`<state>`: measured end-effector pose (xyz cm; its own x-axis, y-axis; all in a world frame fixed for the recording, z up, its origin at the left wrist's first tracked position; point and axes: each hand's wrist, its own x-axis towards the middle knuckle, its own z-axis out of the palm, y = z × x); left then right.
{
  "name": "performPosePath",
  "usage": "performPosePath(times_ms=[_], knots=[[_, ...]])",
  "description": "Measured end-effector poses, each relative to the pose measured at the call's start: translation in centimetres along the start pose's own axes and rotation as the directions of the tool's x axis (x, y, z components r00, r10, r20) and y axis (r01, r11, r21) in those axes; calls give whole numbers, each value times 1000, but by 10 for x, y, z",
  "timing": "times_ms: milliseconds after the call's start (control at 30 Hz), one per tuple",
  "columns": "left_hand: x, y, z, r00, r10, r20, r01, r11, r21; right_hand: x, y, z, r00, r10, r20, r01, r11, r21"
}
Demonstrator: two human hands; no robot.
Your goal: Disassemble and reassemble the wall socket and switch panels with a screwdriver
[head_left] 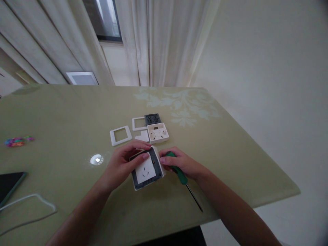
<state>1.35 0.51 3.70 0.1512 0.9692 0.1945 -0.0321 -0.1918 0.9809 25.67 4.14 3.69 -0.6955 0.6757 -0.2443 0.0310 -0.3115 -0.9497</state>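
My left hand [129, 160] grips a wall socket [145, 172] by its left and far sides, thumb on the white face. The socket has a dark grey frame around its slotted white centre and sits in a white back box. It is held tilted above the table. In my right hand [179, 160] is a screwdriver [180, 175] with a green handle, its dark shaft pointing down towards me and to the right. The fingertips of that hand also touch the right side of the box. A screw [153, 162] shows on the socket's right edge.
Beyond my hands lie a white frame [112, 136], a second frame [133, 124], a white plate [143, 136], a dark socket module [153, 119] and an open white back box [159, 134]. Colourful small items [17, 141], a dark device [10, 184] and a white cable [37, 195] are left.
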Motion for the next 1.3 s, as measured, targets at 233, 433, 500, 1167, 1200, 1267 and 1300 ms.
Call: performPosePath(times_ms=[233, 433, 500, 1167, 1200, 1267, 1300], knots=[[-1, -2, 3, 999, -31, -23, 30, 999, -44, -1, 1, 5, 998, -51, -41, 51, 999, -5], [-1, -2, 6, 993, -72, -92, 75, 996, 37, -2, -4, 11, 980, -152, -125, 135, 981, -138], [-1, -3, 7, 986, -138, -88, 144, 987, 66, -2, -4, 13, 965, -212, -156, 188, 970, -157], [-9, -13, 17, 964, -225, 139, 246, 956, -161, -11, -10, 18, 935, -307, -176, 278, 945, -173], [-9, -12, 17, 961, -231, 151, 255, 953, -165, -11, -10, 18, 935, -309, -173, 281, 945, -168], [-9, -12, 17, 955, -243, 171, 273, 946, -176, -11, -9, 18, 935, -312, -168, 288, 945, -156], [-9, -12, 17, 954, -244, 176, 275, 945, -177, -11, -8, 18, 935, -314, -168, 290, 945, -150]])
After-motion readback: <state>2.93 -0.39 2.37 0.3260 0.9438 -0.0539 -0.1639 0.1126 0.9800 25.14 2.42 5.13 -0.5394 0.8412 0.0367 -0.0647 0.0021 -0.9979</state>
